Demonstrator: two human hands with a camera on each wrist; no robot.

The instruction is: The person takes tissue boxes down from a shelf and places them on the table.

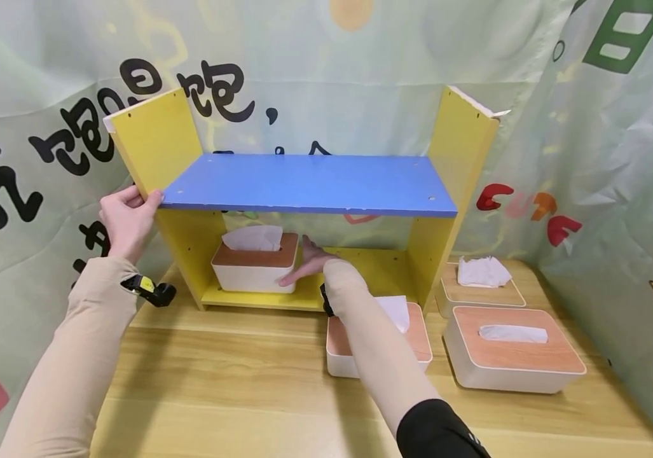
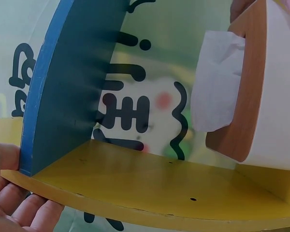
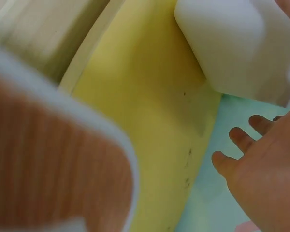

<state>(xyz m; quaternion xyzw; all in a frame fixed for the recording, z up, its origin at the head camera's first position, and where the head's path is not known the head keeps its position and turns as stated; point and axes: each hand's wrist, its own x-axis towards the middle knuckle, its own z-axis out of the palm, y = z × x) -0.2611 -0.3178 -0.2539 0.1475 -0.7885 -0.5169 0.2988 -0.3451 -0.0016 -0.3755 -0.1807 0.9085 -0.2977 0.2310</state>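
Note:
A yellow and blue shelf (image 1: pixel 309 181) stands on the table. My left hand (image 1: pixel 128 219) grips the front edge of its left side panel, the thumb beside the blue board; in the left wrist view its fingers (image 2: pixel 46 215) curl under the yellow edge. On the lower yellow board, toward the left, sits a white tissue box (image 1: pixel 252 278) with a brown wooden lid and a tissue sticking out. My right hand (image 1: pixel 311 262) is at that box's right end, thumb near the front corner. In the right wrist view its other fingers (image 3: pixel 241 140) are spread and fairly straight.
Below my right forearm, a second tissue box (image 1: pixel 340 362) stands before the shelf, partly covered by the sleeve. Two more tissue boxes, one in front (image 1: pixel 515 375) and one behind (image 1: pixel 483 292), stand on the wooden table (image 1: pixel 234 394) to the right. A printed cloth (image 1: pixel 326 38) hangs behind.

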